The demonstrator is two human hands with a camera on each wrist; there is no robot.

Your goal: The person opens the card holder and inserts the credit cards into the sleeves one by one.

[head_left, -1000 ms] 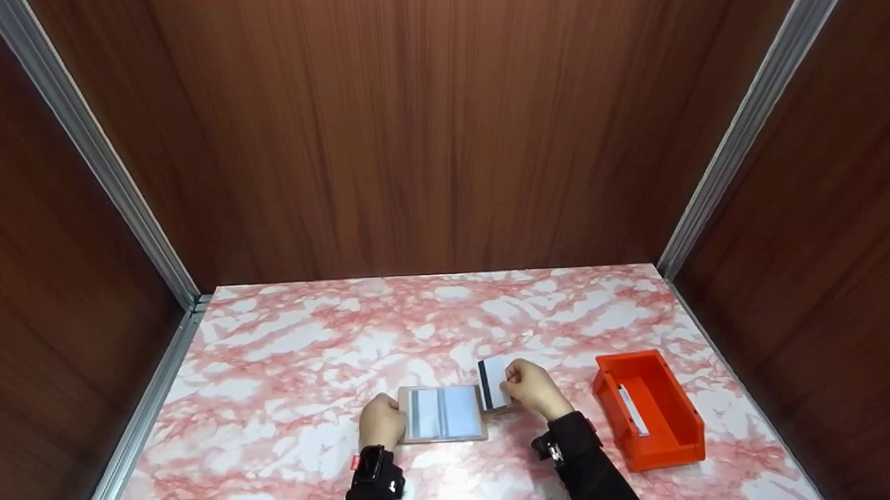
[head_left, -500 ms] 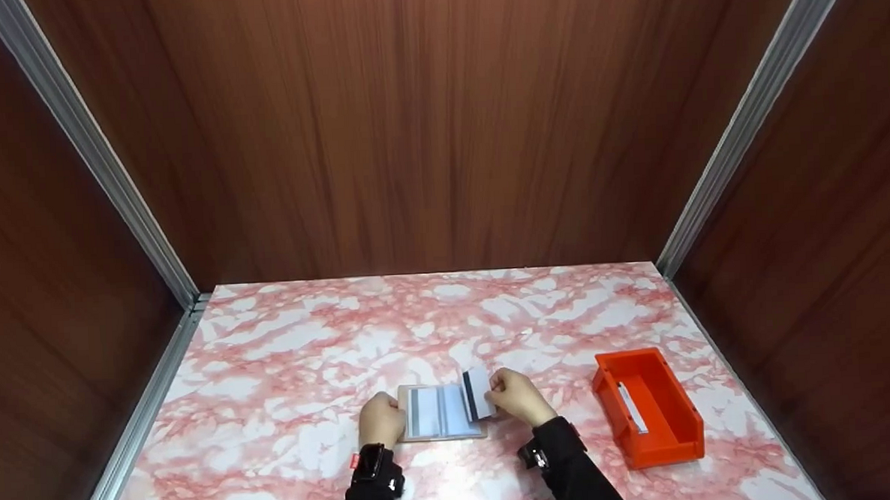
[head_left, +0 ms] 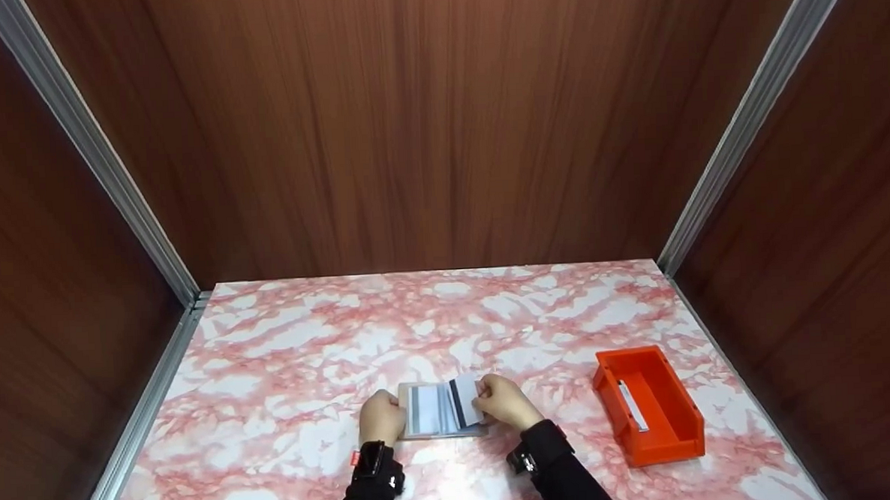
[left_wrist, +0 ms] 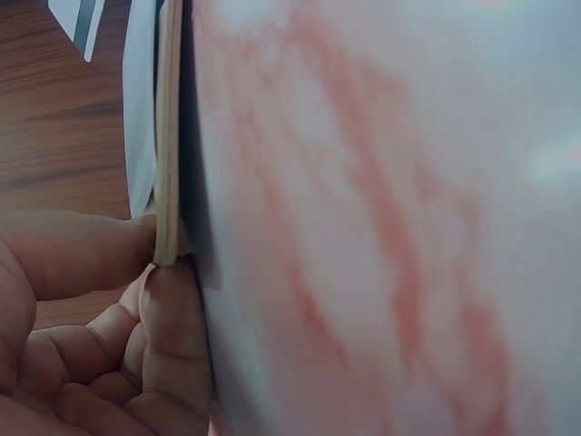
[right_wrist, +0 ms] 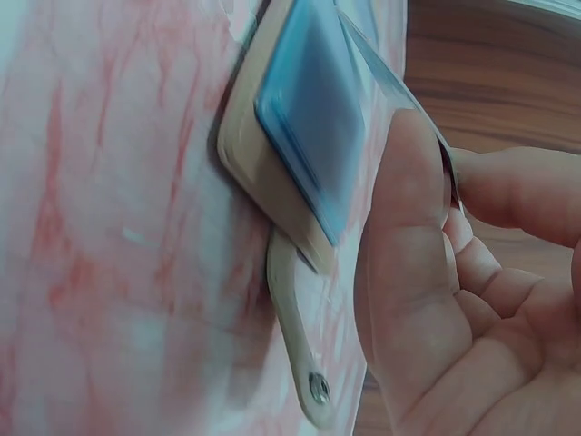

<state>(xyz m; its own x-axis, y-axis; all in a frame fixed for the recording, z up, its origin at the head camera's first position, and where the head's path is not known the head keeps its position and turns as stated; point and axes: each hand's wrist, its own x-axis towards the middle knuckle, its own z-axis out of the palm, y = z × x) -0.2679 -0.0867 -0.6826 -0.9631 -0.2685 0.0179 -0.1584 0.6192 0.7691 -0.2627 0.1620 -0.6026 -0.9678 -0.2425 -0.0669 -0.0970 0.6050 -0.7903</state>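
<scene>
A card holder (head_left: pixel 424 411) with a tan cover and clear plastic sleeves lies spread on the table. My left hand (head_left: pixel 381 420) pinches its left cover edge between thumb and finger; the left wrist view shows that edge (left_wrist: pixel 168 136) close up. Between thumb and forefinger, my right hand (head_left: pixel 501 402) holds a white card (head_left: pixel 468 401) with a dark stripe. The card is tilted and overlaps the right-hand sleeve in the head view. From the right wrist, a blue-looking sleeve (right_wrist: pixel 313 127) and the cover's strap (right_wrist: pixel 287 304) with a metal snap are seen beside the right hand.
An orange bin (head_left: pixel 683 451) stands to the right on the pink-and-white marbled table (head_left: pixel 291 347), with a thin whitish piece (head_left: pixel 632 406) along its left inner side. Brown wood-grain panels (head_left: pixel 425 131) and metal frame posts (head_left: pixel 87 145) enclose the table.
My right hand has moved left with the card, from beside the card holder to over its right-hand sleeve. My left hand has kept its grip on the cover edge.
</scene>
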